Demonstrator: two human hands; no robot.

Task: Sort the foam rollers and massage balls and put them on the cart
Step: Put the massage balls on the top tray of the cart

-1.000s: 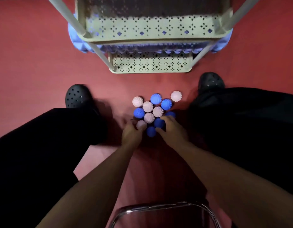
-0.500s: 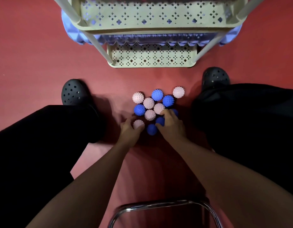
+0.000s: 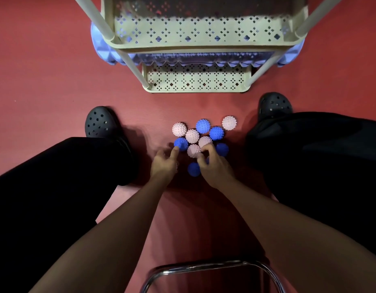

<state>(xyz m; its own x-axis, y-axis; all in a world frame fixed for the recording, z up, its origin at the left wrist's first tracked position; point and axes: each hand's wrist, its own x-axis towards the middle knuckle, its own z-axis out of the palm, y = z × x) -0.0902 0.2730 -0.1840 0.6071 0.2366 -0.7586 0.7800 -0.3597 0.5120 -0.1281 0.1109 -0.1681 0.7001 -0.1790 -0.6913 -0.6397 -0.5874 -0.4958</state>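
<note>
Several spiky massage balls, pink and blue, lie clustered on the red floor between my feet. My left hand (image 3: 163, 164) stretches its index finger onto a blue ball (image 3: 180, 143); its other fingers curl over a pink ball that is almost hidden under the palm. My right hand (image 3: 214, 168) pinches a pink ball (image 3: 193, 150) between thumb and fingers, and its fingertips also touch another pink ball (image 3: 205, 141). One blue ball (image 3: 193, 169) sits between my hands. The cream perforated cart (image 3: 195, 81) stands just beyond, with a blue foam roller (image 3: 204, 58) across its middle shelf.
My black clogs (image 3: 100, 121) (image 3: 274, 104) and dark trouser legs flank the balls on both sides. A chrome chair frame (image 3: 210, 269) curves below my forearms. The cart's top shelf (image 3: 195, 34) overhangs the roller. Red floor spreads left and right of the cart.
Both hands have crept forward into the cluster. My left index finger now reaches the blue ball, the pink ball under that hand has gone out of sight, and my right fingers moved onto the pink balls.
</note>
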